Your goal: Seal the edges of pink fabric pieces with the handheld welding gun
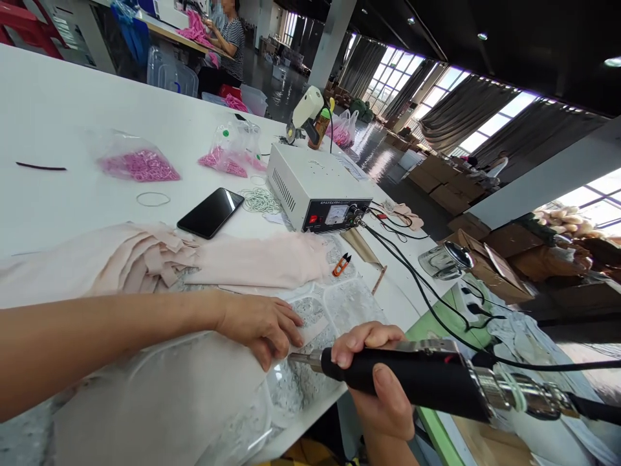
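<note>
My right hand point(388, 398) is wrapped round the black handle of an ultrasonic welding gun point(431, 378), its metal tip pointing left. The tip is close to the fingertips of my left hand point(262, 323). My left hand presses down with bent, closed fingers on the edge of a pale pink fabric piece point(169, 401). Beyond the left fingers lies a narrow pale strip point(314, 331). Beneath is a clear-covered, grey patterned mat point(347, 301). Behind my left arm lie a folded pale pink fabric stack point(262, 259) and orange thread snips point(341, 265).
A white control box point(315, 181) with black cables point(412, 278) stands behind. Nearby are a black phone point(211, 212), rubber bands point(261, 200), bags of pink pieces point(138, 162) and a glass mug point(445, 260). A person point(228, 48) sits at another table.
</note>
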Tool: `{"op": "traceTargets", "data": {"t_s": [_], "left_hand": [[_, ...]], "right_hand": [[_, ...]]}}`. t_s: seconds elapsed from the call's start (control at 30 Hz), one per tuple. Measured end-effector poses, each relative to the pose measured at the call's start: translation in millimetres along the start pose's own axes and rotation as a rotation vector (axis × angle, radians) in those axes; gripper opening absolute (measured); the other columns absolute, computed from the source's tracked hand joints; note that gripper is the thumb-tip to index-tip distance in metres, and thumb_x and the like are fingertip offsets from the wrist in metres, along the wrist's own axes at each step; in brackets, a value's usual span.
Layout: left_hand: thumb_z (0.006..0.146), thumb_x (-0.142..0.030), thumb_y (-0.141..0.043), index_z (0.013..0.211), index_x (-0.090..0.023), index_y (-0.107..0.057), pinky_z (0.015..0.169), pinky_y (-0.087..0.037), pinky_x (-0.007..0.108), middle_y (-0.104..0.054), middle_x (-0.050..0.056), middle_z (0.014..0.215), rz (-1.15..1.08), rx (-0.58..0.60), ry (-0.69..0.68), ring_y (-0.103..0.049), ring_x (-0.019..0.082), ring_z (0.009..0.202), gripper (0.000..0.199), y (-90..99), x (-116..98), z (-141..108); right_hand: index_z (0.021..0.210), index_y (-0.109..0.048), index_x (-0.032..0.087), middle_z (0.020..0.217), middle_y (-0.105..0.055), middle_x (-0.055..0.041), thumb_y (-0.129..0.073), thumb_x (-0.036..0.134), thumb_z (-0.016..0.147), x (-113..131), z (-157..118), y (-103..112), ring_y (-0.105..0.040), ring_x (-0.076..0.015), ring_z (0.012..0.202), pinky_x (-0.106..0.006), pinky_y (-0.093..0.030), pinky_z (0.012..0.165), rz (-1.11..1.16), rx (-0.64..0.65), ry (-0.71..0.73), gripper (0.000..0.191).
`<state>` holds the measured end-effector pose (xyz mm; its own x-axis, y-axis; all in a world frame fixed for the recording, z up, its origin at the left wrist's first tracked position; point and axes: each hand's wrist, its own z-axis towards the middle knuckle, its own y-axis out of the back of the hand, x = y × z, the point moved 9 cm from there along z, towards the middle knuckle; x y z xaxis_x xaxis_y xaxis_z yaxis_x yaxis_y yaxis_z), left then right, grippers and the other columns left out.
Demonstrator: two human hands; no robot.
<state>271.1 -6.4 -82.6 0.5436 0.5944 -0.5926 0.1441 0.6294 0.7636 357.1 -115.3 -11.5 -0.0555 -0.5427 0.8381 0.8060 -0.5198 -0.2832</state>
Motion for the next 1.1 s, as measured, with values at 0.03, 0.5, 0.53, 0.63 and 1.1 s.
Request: {"op": "traceTargets", "data": {"t_s": [0.03,0.5,0.53,0.63,1.1], "left_hand": [[0.079,-0.021,-0.091,0.084,-0.027,-0.077,0.121,-0.034,0.030,-0.074,0.001,0.131,0.002,0.001,0.002,-0.059,0.026,0.137,0.016,-0.2,0.0,0.1],[0.080,-0.021,-0.090,0.082,-0.032,-0.081,0.120,-0.038,0.031,-0.075,-0.003,0.129,-0.045,-0.005,0.041,-0.061,0.024,0.135,0.015,1.9,-0.1,2.4],[0.081,-0.022,-0.090,0.083,-0.032,-0.081,0.120,-0.039,0.031,-0.075,-0.003,0.129,-0.050,-0.006,0.045,-0.061,0.024,0.135,0.014,2.0,0.3,2.4],[0.082,-0.023,-0.088,0.085,-0.033,-0.082,0.120,-0.038,0.031,-0.075,-0.002,0.129,-0.059,-0.001,0.054,-0.060,0.025,0.135,0.012,1.9,1.2,2.2],[0.081,-0.021,-0.089,0.084,-0.026,-0.078,0.122,-0.034,0.030,-0.073,0.002,0.133,-0.067,0.030,0.005,-0.057,0.027,0.138,0.013,-3.8,3.7,-0.2]], "right_hand": [[0.098,-0.067,0.024,0.081,-0.064,0.0002,-0.068,0.036,0.091,-0.6,-1.1,-0.8,-0.064,-0.0123,0.060,-0.028,-0.059,0.058,0.013,0.003,-0.009,0.014],[0.098,-0.066,0.024,0.082,-0.064,0.0000,-0.069,0.037,0.092,-2.8,-4.2,-8.8,-0.065,-0.0118,0.063,-0.028,-0.059,0.061,0.016,0.043,-0.032,0.014],[0.097,-0.065,0.024,0.082,-0.065,0.0001,-0.069,0.036,0.092,-3.3,-4.2,-9.6,-0.065,-0.0117,0.063,-0.028,-0.059,0.062,0.012,0.053,-0.039,0.013],[0.098,-0.065,0.024,0.083,-0.065,0.0003,-0.068,0.036,0.093,-3.4,-4.3,-11.2,-0.066,-0.0111,0.063,-0.027,-0.058,0.063,0.013,0.072,-0.041,0.013],[0.100,-0.064,0.026,0.083,-0.062,0.0006,-0.066,0.039,0.092,-4.0,-8.7,-17.1,-0.062,-0.0124,0.060,-0.029,-0.059,0.059,0.019,0.055,-0.055,0.015]]}}
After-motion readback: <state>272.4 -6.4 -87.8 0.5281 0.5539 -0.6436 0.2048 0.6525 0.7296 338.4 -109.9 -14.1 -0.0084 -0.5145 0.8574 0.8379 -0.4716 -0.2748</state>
